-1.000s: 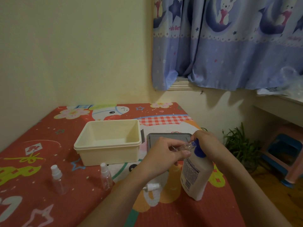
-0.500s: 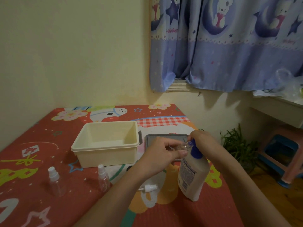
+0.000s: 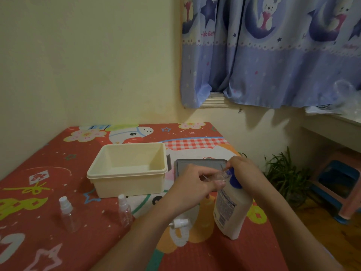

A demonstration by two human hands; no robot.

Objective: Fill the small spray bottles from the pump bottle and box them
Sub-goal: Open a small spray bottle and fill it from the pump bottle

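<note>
Hands stay locked on the same job as a second ago: the left hand point(image 3: 192, 184), fingers curled, keeps a clear small spray bottle point(image 3: 221, 176) tipped against the blue pump head point(image 3: 234, 178) of the pump bottle point(image 3: 230, 210), while the right hand point(image 3: 244, 171) wraps that head. Little has shifted, so filling of this first bottle looks under way. Its sprayer cap point(image 3: 180, 223) lies near the table's front edge; two capped bottles point(image 3: 67, 213) point(image 3: 124, 210) wait before the cream box point(image 3: 128, 169).
</note>
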